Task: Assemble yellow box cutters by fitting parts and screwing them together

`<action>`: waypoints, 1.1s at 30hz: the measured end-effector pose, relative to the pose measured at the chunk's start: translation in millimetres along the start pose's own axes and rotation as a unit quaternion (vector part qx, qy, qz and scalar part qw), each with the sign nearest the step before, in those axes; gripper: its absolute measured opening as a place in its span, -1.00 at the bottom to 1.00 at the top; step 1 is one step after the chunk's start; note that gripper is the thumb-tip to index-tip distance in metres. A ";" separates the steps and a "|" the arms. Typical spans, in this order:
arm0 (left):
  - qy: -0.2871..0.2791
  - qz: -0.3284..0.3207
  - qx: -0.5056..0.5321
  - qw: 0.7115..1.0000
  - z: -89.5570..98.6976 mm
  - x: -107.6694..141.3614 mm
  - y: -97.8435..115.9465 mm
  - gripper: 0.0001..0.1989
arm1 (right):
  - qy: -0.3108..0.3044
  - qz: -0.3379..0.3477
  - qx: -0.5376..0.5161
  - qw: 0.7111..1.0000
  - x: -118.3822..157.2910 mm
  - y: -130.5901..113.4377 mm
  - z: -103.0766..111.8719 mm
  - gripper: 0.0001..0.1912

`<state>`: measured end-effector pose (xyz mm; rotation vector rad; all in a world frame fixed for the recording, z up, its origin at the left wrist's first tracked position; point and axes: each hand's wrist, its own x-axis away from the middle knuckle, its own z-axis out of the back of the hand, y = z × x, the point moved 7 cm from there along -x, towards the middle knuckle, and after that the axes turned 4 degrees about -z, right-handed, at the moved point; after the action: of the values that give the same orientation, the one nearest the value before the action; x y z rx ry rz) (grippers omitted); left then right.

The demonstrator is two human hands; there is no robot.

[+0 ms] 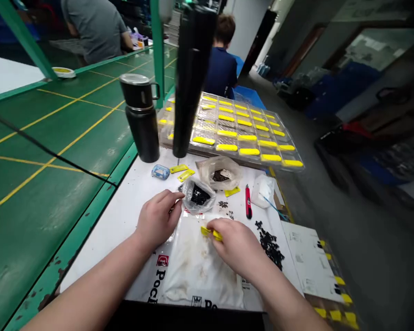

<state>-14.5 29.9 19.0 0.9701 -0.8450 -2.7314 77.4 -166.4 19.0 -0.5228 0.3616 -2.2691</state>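
Note:
My left hand (157,219) curls against the edge of a clear plastic bag (198,195) that holds small black parts. My right hand (232,243) pinches a small yellow piece (210,233) between its fingers, just above a white plastic mailer bag (196,271) printed with black and red lettering. Another clear bag (220,171) with dark contents lies beyond the hands. To the right of my right hand are a loose pile of small black parts (269,244) and a red utility knife (248,202).
A clear tray (231,131) of yellow pieces sits beyond the white work surface (124,216), with a black thermos (141,118) and a black cylinder (190,82) to its left. A green table (55,161) runs along the left. Two co-workers (94,27) sit farther back.

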 end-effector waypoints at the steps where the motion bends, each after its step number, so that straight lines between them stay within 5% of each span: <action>1: -0.004 -0.008 -0.012 1.000 1.3 -0.4 3.8 -0.78 | -0.002 0.016 -0.014 1.000 -4.6 -4.5 -2.9 -0.75; 4: -0.057 -0.020 -0.048 0.997 1.8 -7.1 16.8 -0.78 | 0.007 0.045 -0.055 0.997 -12.1 -4.9 -2.5 -0.76; 6: -0.154 -0.020 -0.064 0.986 -6.3 -14.7 26.2 -0.80 | 0.020 0.037 -0.076 0.996 -11.1 7.3 2.8 -0.71; 9: -0.337 -0.045 -0.066 0.938 -27.4 -21.9 39.9 -0.82 | 0.023 0.021 -0.099 0.995 -4.6 32.0 9.4 -0.60; 12: -0.436 -0.073 -0.040 0.896 -43.5 -24.6 45.7 -0.78 | 0.011 0.020 -0.123 0.992 1.2 49.5 11.3 -0.56; 22: -0.437 -0.057 0.010 0.897 -53.9 -15.8 23.8 -0.81 | 0.034 0.072 -0.189 0.979 12.9 54.4 23.0 -0.58; 33: -0.457 -0.081 -0.046 0.884 -64.3 -8.1 23.8 -0.81 | 0.087 0.146 -0.052 0.984 1.4 46.4 6.8 -0.78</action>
<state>29.7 -17.6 -4.7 -0.3757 -0.7124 -3.3099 108.6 -199.0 6.3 -0.3003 0.6058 -2.0230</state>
